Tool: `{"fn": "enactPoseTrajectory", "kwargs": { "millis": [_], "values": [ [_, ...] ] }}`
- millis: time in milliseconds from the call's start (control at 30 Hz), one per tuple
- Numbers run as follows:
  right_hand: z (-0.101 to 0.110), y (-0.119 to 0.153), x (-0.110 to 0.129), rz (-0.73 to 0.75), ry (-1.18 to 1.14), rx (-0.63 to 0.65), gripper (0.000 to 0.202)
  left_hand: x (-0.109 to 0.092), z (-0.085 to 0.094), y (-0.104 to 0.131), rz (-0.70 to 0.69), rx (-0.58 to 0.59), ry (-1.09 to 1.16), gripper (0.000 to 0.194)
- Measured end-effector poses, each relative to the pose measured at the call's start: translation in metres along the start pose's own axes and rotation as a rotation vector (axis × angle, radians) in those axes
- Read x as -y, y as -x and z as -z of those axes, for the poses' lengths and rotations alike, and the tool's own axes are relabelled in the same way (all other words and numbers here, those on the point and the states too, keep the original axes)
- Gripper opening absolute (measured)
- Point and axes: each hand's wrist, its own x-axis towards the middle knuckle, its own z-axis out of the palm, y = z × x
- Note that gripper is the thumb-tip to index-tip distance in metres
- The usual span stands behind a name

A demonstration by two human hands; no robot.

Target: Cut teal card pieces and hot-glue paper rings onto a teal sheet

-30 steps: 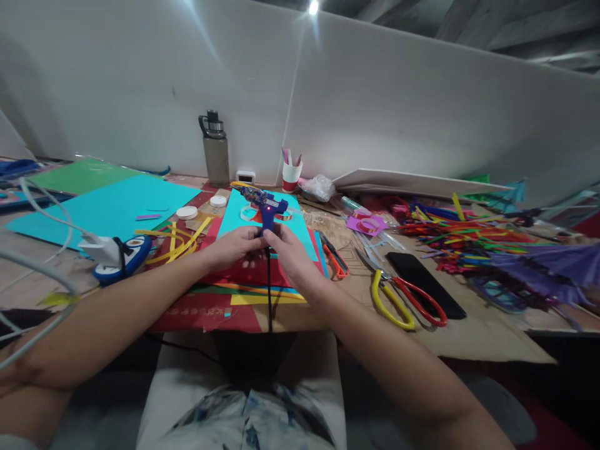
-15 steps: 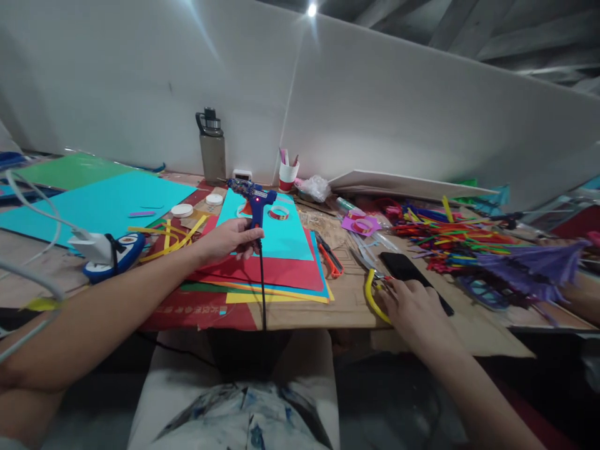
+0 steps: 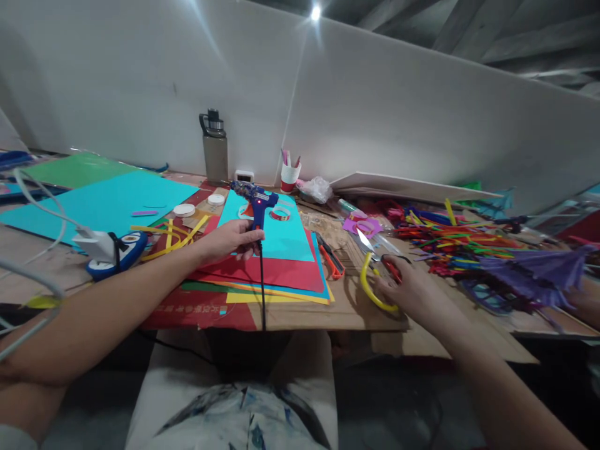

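My left hand (image 3: 234, 240) is wrapped round the handle of a blue glue gun (image 3: 257, 203), whose nozzle points left above a cyan sheet (image 3: 293, 240). A small red light shows on the gun, and its black cord hangs down over the table edge. On the right, my right hand (image 3: 403, 281) grips scissors (image 3: 369, 245) with a yellow and a red handle, blades pointing up and away. Two tape rolls, one of them red and gold (image 3: 280, 214), rest on the cyan sheet.
Red, blue and yellow sheets lie under the cyan one. An orange cutter (image 3: 334, 259), bottle (image 3: 215, 153), paper cup (image 3: 289, 176), power strip (image 3: 117, 255), yellow strips (image 3: 187, 234) and a pile of coloured sticks (image 3: 450, 228) surround my hands. A purple paper umbrella (image 3: 539, 272) lies right.
My right hand has lifted the scissors from the cardboard beside the phone, turning their blades further upward. The phone is now mostly hidden. My left hand keeps its hold on the glue gun.
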Motion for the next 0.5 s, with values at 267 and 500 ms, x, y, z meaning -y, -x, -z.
{"fn": "enactPoseTrajectory", "kwargs": {
  "millis": [267,500],
  "values": [
    [-0.008,-0.105,0.040,0.124,0.003,0.209,0.039,0.000,0.001,0.001,0.030,-0.012,-0.073,0.033],
    [-0.036,-0.142,0.043,0.076,0.075,0.248,0.044,0.006,0.004,-0.002,0.037,0.003,-0.069,0.031]
  ]
}}
